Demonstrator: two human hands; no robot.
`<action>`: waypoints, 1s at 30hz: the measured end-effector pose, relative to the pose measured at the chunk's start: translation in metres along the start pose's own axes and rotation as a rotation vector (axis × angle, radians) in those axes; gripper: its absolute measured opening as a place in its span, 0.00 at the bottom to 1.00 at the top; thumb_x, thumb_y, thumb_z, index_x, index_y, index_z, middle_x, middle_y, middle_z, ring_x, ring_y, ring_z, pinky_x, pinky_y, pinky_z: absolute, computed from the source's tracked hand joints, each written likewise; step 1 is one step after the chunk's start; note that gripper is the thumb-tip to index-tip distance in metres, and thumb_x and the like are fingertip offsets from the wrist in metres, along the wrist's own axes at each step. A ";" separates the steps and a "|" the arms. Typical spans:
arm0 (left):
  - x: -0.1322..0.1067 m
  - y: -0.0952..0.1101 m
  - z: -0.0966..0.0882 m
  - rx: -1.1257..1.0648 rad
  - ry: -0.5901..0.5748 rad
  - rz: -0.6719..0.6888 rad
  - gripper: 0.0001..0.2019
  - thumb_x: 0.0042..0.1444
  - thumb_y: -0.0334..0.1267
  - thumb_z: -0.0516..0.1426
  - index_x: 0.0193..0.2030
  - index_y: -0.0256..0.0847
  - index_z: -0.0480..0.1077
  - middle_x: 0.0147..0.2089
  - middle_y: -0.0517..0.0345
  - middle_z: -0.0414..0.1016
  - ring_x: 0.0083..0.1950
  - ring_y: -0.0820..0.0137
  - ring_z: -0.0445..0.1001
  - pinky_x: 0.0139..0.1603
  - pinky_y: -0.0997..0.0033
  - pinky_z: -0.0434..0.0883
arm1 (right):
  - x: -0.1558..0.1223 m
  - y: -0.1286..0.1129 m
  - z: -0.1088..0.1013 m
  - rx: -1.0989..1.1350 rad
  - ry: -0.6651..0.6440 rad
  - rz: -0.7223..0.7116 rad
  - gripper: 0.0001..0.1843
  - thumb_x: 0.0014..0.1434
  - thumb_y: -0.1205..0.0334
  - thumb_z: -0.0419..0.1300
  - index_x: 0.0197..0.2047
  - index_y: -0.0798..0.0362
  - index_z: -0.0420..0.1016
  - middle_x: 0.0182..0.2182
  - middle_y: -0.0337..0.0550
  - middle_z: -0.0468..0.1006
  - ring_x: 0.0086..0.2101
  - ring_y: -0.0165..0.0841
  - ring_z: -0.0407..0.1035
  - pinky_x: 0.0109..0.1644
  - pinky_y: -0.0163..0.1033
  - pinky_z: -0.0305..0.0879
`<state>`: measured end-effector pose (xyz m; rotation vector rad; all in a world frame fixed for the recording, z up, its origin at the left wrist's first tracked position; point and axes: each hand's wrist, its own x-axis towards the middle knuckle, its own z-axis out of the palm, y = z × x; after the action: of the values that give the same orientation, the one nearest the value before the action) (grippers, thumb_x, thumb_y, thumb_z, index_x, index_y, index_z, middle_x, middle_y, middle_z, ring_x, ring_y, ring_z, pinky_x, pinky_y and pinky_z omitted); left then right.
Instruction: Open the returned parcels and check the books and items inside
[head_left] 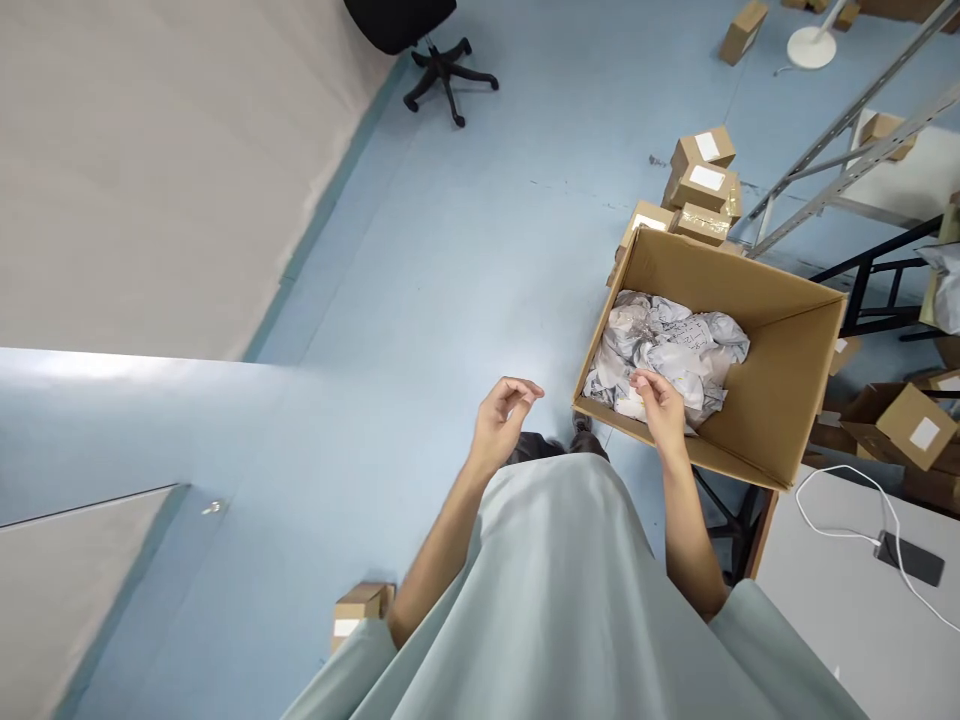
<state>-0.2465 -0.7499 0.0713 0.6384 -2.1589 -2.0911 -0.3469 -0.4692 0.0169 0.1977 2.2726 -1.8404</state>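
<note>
My left hand (504,420) hangs over the blue floor, left of the big cardboard box. Its fingers are loosely bent, with the thumb close under them, and nothing shows in it. My right hand (661,408) is above the near rim of the open cardboard box (784,385). Its thumb and fingers are slightly bent, and no held object is visible. Crumpled white and grey plastic bags (686,345), some with printed writing, lie in the left part of the box. Whether my right fingertips touch the bags I cannot tell.
Small labelled cartons (705,185) are stacked behind the box, beside a metal frame (847,160). At lower right, a white table (847,590) bears a phone (911,558) with a white cable. An office chair (442,70) stands far off; another carton (360,610) sits at lower left.
</note>
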 end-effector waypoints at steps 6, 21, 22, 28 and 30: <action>0.061 -0.005 -0.036 -0.007 0.029 -0.047 0.10 0.68 0.49 0.63 0.42 0.48 0.70 0.49 0.50 0.85 0.55 0.58 0.87 0.66 0.47 0.83 | 0.044 -0.008 0.037 -0.052 -0.006 0.021 0.30 0.68 0.29 0.67 0.52 0.48 0.88 0.51 0.55 0.92 0.54 0.53 0.88 0.66 0.62 0.83; 0.333 -0.004 -0.182 -0.054 -0.230 0.028 0.15 0.64 0.53 0.69 0.42 0.46 0.75 0.44 0.52 0.85 0.51 0.59 0.86 0.61 0.54 0.83 | 0.152 -0.077 0.239 -0.031 0.245 0.067 0.29 0.66 0.31 0.69 0.52 0.48 0.89 0.52 0.54 0.92 0.54 0.52 0.88 0.65 0.59 0.83; 0.355 0.004 -0.189 -0.062 -0.245 0.037 0.15 0.65 0.53 0.70 0.42 0.46 0.75 0.44 0.52 0.85 0.51 0.59 0.86 0.61 0.54 0.83 | 0.156 -0.084 0.251 -0.022 0.266 0.082 0.29 0.65 0.31 0.70 0.52 0.48 0.89 0.52 0.54 0.92 0.53 0.52 0.88 0.65 0.59 0.83; 0.465 0.026 -0.169 -0.106 -0.362 0.006 0.17 0.62 0.54 0.71 0.41 0.46 0.74 0.42 0.54 0.84 0.50 0.60 0.86 0.60 0.54 0.82 | 0.190 -0.113 0.291 0.021 0.387 0.135 0.29 0.66 0.31 0.70 0.53 0.48 0.89 0.51 0.54 0.93 0.52 0.51 0.88 0.65 0.58 0.83; 0.492 0.029 -0.143 -0.112 -0.453 -0.006 0.17 0.62 0.55 0.71 0.41 0.46 0.74 0.42 0.54 0.84 0.50 0.60 0.86 0.60 0.54 0.82 | 0.209 -0.117 0.291 0.041 0.433 0.140 0.29 0.66 0.31 0.70 0.53 0.48 0.89 0.51 0.54 0.93 0.52 0.51 0.88 0.65 0.58 0.82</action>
<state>-0.6544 -1.0512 -0.0052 0.1682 -2.2147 -2.5358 -0.5543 -0.7841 0.0184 0.8126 2.4076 -1.9180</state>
